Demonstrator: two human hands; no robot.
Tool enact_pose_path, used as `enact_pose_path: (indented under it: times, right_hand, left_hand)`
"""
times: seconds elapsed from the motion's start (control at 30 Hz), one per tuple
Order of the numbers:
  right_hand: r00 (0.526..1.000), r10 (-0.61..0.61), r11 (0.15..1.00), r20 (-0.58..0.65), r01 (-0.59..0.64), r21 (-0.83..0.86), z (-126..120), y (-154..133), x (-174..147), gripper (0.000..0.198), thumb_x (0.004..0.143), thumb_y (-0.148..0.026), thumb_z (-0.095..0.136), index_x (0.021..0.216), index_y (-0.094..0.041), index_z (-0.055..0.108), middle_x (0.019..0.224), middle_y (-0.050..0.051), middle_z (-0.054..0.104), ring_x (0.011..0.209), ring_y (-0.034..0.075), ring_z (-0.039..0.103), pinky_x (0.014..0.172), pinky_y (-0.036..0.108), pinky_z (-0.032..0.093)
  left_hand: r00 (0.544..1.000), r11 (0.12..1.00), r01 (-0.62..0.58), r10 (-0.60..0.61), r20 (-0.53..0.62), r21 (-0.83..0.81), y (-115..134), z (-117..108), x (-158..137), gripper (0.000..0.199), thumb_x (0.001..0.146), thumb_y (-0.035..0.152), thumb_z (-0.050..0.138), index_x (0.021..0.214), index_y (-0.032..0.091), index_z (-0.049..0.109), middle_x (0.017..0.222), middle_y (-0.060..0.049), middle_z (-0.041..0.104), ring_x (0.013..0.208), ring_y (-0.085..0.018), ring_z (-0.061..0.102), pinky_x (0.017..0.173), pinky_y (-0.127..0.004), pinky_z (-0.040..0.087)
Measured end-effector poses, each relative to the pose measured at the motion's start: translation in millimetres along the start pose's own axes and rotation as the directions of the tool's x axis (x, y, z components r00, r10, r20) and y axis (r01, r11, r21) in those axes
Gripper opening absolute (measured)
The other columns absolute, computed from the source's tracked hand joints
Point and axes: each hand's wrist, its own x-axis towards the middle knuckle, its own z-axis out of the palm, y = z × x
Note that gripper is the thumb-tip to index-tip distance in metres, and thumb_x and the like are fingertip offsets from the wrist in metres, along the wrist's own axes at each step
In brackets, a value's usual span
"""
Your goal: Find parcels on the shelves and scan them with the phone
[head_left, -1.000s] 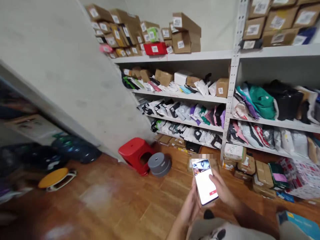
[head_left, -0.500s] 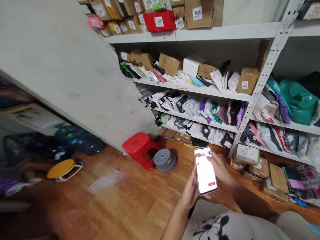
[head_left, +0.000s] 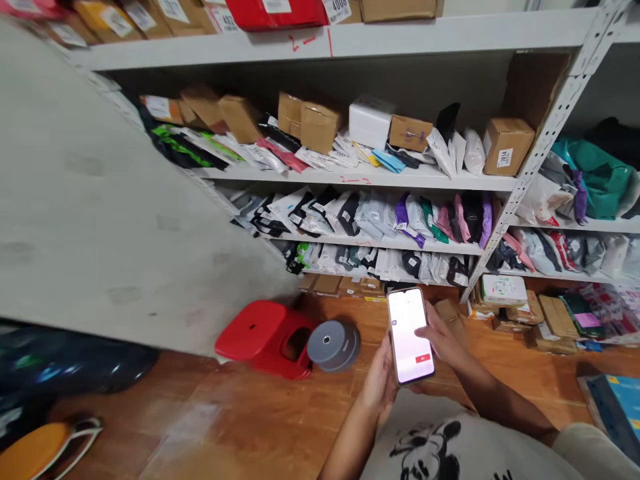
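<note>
I hold a smartphone (head_left: 411, 335) upright in front of me with both hands. Its screen is lit white with a small red button near the bottom. My left hand (head_left: 379, 380) cups the phone's left edge and back from below. My right hand (head_left: 440, 337) wraps the right edge, thumb over the screen. Behind the phone stand grey metal shelves (head_left: 360, 177) packed with cardboard boxes and plastic mailer bags (head_left: 380, 217).
A red plastic stool (head_left: 265, 337) and a grey round stool (head_left: 333, 345) stand on the wooden floor just left of my hands. A pale wall panel (head_left: 100, 207) fills the left. Boxes (head_left: 530, 313) lie on the floor at right, a yellow-topped object (head_left: 35, 450) at bottom left.
My view has moved closer to the shelves and tilted down; the top shelf has slid out of frame. The phone stays in both hands, its screen now almost all white.
</note>
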Motion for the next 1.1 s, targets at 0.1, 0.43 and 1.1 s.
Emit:
enact_pose_path:
  times: [0.1,0.43,1.1]
  right_hand:
    - [0.999,0.035,0.999,0.023,-0.036,0.037,16.0,8.4,-2.7,0.045,0.071,-0.023,0.059,0.116,-0.025,0.065,0.100,0.002,0.071,0.088,0.026,0.064,0.078,0.036,0.052]
    - [0.999,0.052,0.997,-0.005,-0.052,0.061,39.5,29.5,8.2,0.031,0.076,-0.031,0.057,0.104,-0.024,0.068,0.098,0.004,0.072,0.092,0.026,0.063,0.073,0.033,0.050]
    - [1.000,0.003,0.998,0.024,-0.001,-0.068,55.9,25.7,26.1,0.044,0.078,-0.040,0.071,0.118,-0.024,0.059,0.110,0.006,0.068,0.101,0.028,0.061,0.090,0.042,0.050]
  left_hand:
    - [1.000,0.999,0.020,-0.019,-0.014,0.051,23.2,-10.2,-2.2,0.068,0.091,0.052,0.055,0.151,0.027,0.038,0.124,-0.009,0.070,0.099,-0.031,0.071,0.061,-0.033,0.061]
    - [0.999,0.984,-0.006,-0.001,0.038,0.180,56.8,-25.2,1.6,0.066,0.088,0.057,0.057,0.144,0.024,0.048,0.118,-0.010,0.072,0.103,-0.032,0.068,0.057,-0.030,0.059]
    - [0.991,0.922,-0.098,0.126,-0.050,0.375,67.5,-29.7,3.8,0.062,0.086,0.055,0.059,0.138,0.023,0.049,0.102,-0.009,0.072,0.075,-0.023,0.068,0.041,-0.021,0.049]
